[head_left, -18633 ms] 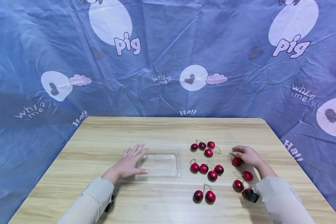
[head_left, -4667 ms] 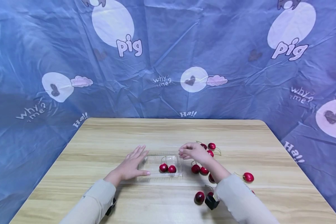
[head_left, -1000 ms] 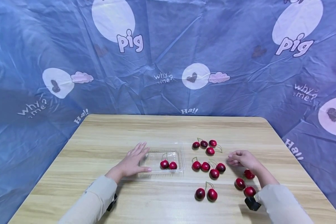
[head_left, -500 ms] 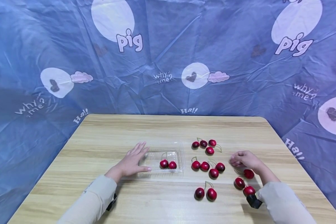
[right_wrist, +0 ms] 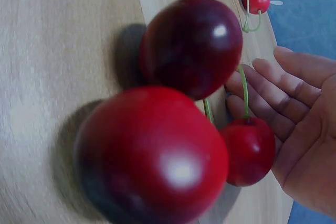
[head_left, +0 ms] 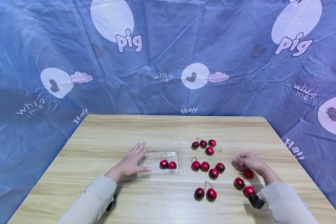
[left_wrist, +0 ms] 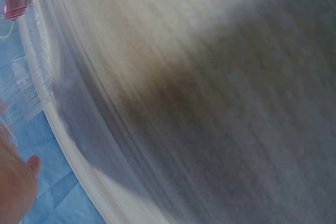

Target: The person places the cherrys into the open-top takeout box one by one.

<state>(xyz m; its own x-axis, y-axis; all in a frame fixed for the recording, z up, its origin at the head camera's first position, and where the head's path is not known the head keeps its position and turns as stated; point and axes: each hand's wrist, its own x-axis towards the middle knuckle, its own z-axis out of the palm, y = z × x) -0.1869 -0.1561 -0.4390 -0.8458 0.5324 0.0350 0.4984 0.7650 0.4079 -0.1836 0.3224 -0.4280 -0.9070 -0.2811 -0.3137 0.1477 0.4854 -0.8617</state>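
A clear plastic box (head_left: 152,159) lies on the table with a joined pair of stemmed cherries (head_left: 164,164) inside. My left hand (head_left: 131,161) spreads its fingers over the box's left side. Toward the right, my right hand (head_left: 247,161) hovers low behind a bright red cherry (head_left: 248,174), fingers loosely bent. In the right wrist view that cherry (right_wrist: 247,153) stands beside the palm, and its stem rises near the fingertips without a visible pinch. Closer to that camera are a dark cherry (right_wrist: 194,48) and a large red cherry (right_wrist: 152,153). The left wrist view shows only part of the hand (left_wrist: 16,182).
Between box and right hand lie more cherries: a back cluster (head_left: 209,151), a middle cluster (head_left: 213,173) and a front pair (head_left: 211,194). The wooden table (head_left: 156,202) ends at a blue printed cloth (head_left: 168,102) behind.
Since the oldest frame, two cherries have come into the box, and the right rear cherry spot is vacated. Over the last second my right hand shifts slightly right and nearer; my left hand stays put.
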